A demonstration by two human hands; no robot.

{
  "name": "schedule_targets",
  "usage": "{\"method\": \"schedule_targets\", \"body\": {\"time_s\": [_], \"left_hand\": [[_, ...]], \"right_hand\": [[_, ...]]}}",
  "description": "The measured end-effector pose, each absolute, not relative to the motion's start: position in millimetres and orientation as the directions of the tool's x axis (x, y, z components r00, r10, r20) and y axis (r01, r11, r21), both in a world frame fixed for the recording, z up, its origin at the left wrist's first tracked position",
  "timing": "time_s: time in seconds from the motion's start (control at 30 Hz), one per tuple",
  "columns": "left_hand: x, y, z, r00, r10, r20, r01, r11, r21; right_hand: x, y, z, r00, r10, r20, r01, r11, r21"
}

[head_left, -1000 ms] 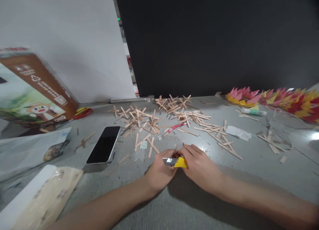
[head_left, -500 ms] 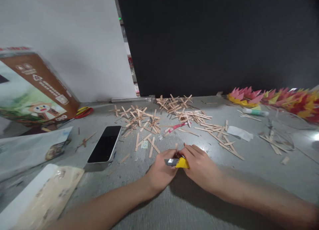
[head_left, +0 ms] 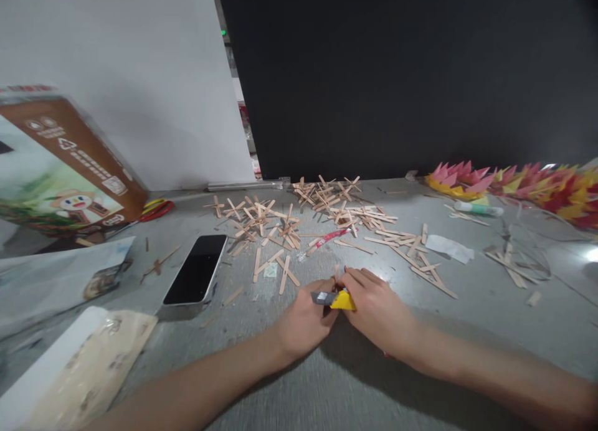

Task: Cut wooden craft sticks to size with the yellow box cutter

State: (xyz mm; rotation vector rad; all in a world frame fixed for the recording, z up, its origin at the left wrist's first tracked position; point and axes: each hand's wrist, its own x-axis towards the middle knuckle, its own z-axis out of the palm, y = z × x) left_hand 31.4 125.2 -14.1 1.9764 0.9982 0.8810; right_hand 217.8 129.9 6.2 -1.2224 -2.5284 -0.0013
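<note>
Both my hands meet at the middle of the grey table. My right hand is closed round a yellow utility knife whose grey metal end points left. My left hand is closed beside it, its fingers pinching a short wooden stick that pokes up between the two hands. Just beyond my fingers lie loose wooden sticks, and farther back a heap of sticks glued into crosses.
A black phone lies left of my hands. A brown printed carton and papers fill the left side. Pink, red and yellow folded paper pieces, a glue tube and a white scrap sit at the right.
Both hands with the knife have shifted slightly to the right and away from me. The grip looks the same.
</note>
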Motion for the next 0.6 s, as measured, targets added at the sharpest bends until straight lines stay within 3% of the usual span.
{"method": "schedule_targets", "body": {"time_s": [0.47,0.6], "left_hand": [[33.3,122.5,-17.5,0.462,0.865,0.196,0.494,-0.434,0.753],[33.2,125.1,-18.1,0.400,0.890,0.220,0.509,-0.416,0.754]], "right_hand": [[216.2,135.6,10.4,-0.556,0.776,0.299,0.792,0.603,-0.093],[217.1,143.9,10.2,-0.510,0.795,0.328,0.790,0.584,-0.187]]}}
